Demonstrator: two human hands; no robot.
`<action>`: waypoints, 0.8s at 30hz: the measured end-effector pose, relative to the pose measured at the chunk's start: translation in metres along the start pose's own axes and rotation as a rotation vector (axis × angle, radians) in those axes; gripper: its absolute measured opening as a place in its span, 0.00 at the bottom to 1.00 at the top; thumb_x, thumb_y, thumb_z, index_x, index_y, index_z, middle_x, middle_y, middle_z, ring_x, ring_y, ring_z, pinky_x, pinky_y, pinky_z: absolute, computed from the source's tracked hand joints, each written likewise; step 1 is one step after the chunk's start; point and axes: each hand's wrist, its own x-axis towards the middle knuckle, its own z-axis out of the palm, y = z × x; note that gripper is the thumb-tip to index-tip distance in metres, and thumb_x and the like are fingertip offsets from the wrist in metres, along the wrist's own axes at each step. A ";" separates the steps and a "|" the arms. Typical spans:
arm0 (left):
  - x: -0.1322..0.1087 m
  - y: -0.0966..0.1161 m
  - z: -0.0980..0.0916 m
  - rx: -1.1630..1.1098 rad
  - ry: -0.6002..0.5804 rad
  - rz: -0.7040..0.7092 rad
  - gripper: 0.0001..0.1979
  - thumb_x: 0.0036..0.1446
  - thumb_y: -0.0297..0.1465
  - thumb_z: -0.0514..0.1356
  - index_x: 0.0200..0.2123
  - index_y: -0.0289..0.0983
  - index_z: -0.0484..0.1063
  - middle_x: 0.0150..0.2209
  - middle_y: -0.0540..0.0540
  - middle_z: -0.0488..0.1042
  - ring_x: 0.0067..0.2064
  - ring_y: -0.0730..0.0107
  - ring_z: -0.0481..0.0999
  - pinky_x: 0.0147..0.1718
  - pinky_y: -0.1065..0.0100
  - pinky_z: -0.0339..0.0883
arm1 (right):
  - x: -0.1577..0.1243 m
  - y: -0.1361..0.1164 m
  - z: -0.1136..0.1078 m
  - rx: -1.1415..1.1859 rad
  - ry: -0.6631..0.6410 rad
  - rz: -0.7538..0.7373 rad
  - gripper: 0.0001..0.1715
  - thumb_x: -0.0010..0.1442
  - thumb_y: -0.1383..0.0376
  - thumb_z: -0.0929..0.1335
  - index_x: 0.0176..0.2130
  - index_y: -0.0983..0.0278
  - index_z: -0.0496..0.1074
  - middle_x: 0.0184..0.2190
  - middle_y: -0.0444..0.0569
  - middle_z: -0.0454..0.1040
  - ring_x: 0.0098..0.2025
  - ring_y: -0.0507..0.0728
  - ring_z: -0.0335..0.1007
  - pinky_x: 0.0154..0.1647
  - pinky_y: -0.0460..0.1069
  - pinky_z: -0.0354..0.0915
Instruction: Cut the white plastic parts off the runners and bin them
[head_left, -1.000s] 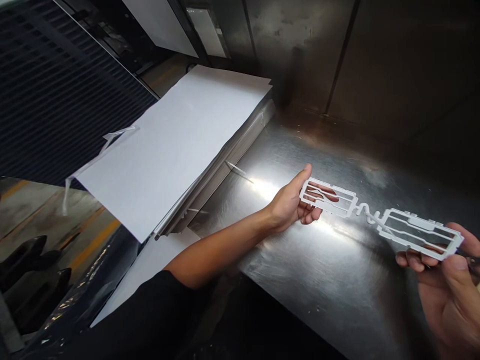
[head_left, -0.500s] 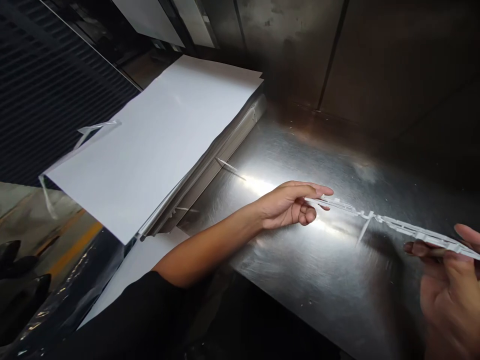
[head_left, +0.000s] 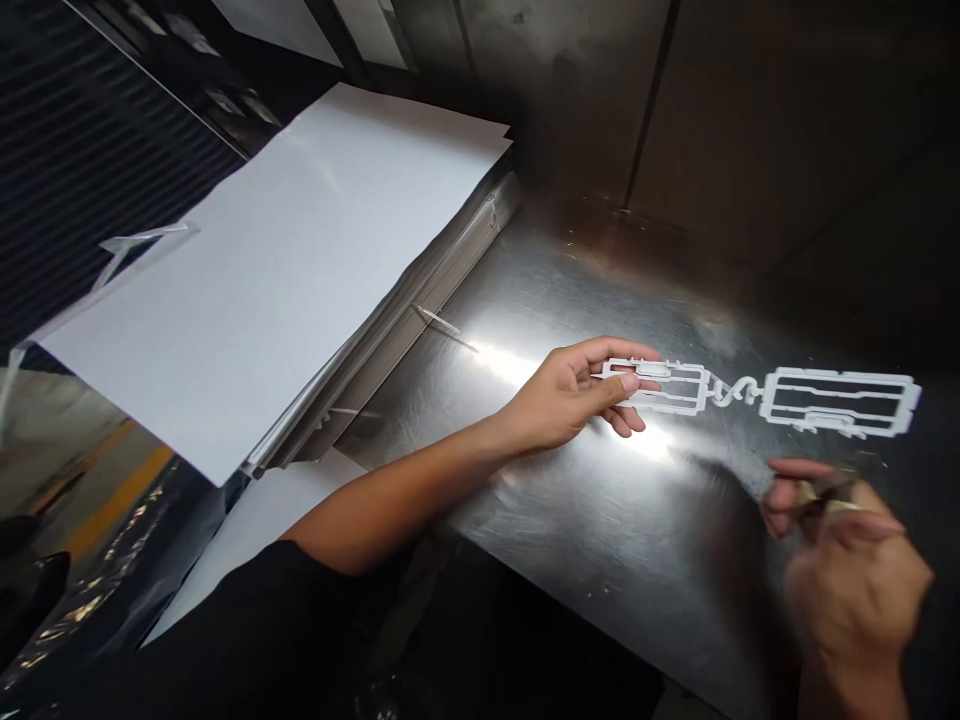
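My left hand (head_left: 577, 395) grips the left end of a white moulded plastic piece (head_left: 840, 402), thumb on top of its open rectangular frame. A wavy link joins that frame to a second one, which hangs free to the right over the steel. Below that frame is my right hand (head_left: 847, 570), blurred and apart from the plastic. Its fingers pinch a small metal-tipped tool (head_left: 825, 497), perhaps a cutter; motion blur hides its exact kind.
A thick stack of white sheets (head_left: 262, 260) with loose plastic strapping lies to the left on a stainless steel worktop (head_left: 570, 300). Small white scraps dot the steel. A steel wall (head_left: 750, 100) rises behind. My black sleeve (head_left: 225, 630) shows lower left.
The plastic piece has turned from edge-on to flat. My right hand has let go of its right end and dropped lower. My left hand keeps hold, and the view has shifted slightly.
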 end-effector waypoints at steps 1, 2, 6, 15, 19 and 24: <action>-0.001 0.000 0.001 0.012 0.009 0.010 0.26 0.71 0.45 0.77 0.64 0.37 0.83 0.48 0.38 0.90 0.43 0.60 0.93 0.40 0.68 0.86 | -0.003 -0.001 0.003 -0.026 -0.088 -0.004 0.39 0.92 0.38 0.58 0.55 0.63 0.83 0.38 0.52 0.76 0.32 0.60 0.70 0.31 0.54 0.66; -0.002 0.000 0.002 0.022 0.014 0.016 0.26 0.71 0.45 0.77 0.64 0.37 0.83 0.46 0.38 0.90 0.43 0.60 0.93 0.41 0.68 0.86 | -0.005 -0.002 0.005 -0.046 -0.154 -0.011 0.36 0.93 0.40 0.59 0.56 0.62 0.83 0.38 0.50 0.76 0.31 0.58 0.70 0.31 0.52 0.65; -0.007 0.002 0.007 0.059 0.012 0.040 0.24 0.74 0.43 0.75 0.64 0.36 0.85 0.42 0.40 0.90 0.44 0.60 0.93 0.44 0.67 0.87 | -0.008 -0.009 0.014 -0.095 -0.261 -0.070 0.25 0.93 0.47 0.63 0.62 0.58 0.81 0.39 0.45 0.77 0.34 0.56 0.72 0.36 0.50 0.67; -0.013 0.000 0.015 -0.017 -0.041 -0.041 0.21 0.74 0.39 0.75 0.64 0.36 0.85 0.52 0.38 0.91 0.37 0.64 0.92 0.42 0.67 0.89 | -0.007 -0.022 0.025 -0.033 -0.263 -0.092 0.23 0.95 0.49 0.62 0.62 0.58 0.81 0.47 0.46 0.81 0.44 0.56 0.79 0.45 0.49 0.72; -0.013 -0.001 0.015 -0.051 -0.032 -0.082 0.23 0.72 0.39 0.77 0.64 0.36 0.85 0.52 0.37 0.90 0.37 0.63 0.92 0.42 0.66 0.89 | -0.007 -0.022 0.025 -0.007 -0.276 -0.082 0.22 0.95 0.49 0.62 0.63 0.56 0.81 0.47 0.45 0.81 0.45 0.55 0.80 0.45 0.46 0.74; -0.002 0.002 0.013 -0.354 0.011 -0.262 0.10 0.75 0.24 0.69 0.57 0.33 0.85 0.47 0.39 0.89 0.33 0.68 0.90 0.36 0.72 0.87 | -0.005 -0.020 0.022 -0.024 -0.241 -0.126 0.23 0.94 0.47 0.64 0.60 0.57 0.82 0.45 0.45 0.82 0.42 0.55 0.81 0.40 0.45 0.74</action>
